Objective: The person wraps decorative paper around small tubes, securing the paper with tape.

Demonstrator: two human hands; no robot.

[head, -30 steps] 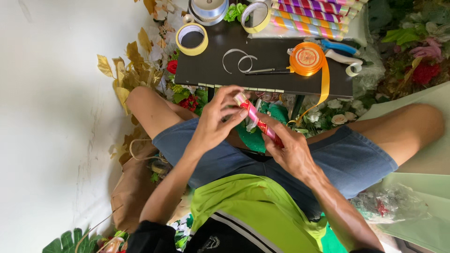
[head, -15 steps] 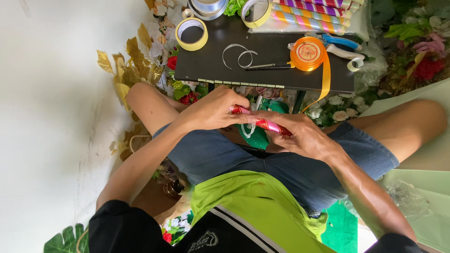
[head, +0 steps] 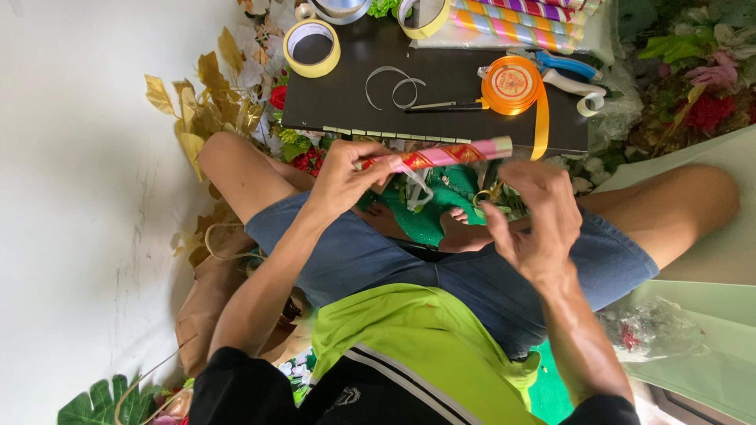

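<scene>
The roll (head: 441,154) is pink with red and gold pattern; the ribbon spool (head: 512,85) is orange, and the board (head: 441,86) black. The tape ring (head: 312,48) is yellow, the leaves (head: 209,102) gold. Shorts (head: 441,271) are blue denim, the shirt (head: 417,346) lime green.

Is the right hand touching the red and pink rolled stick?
Apart. The head view shows the right hand open below the rolled stick, with a gap between; only the left hand grips it.

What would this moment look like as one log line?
left hand: holds red-pink rolled tube | right hand: open, off tube | behind: orange ribbon spool on black board
</scene>
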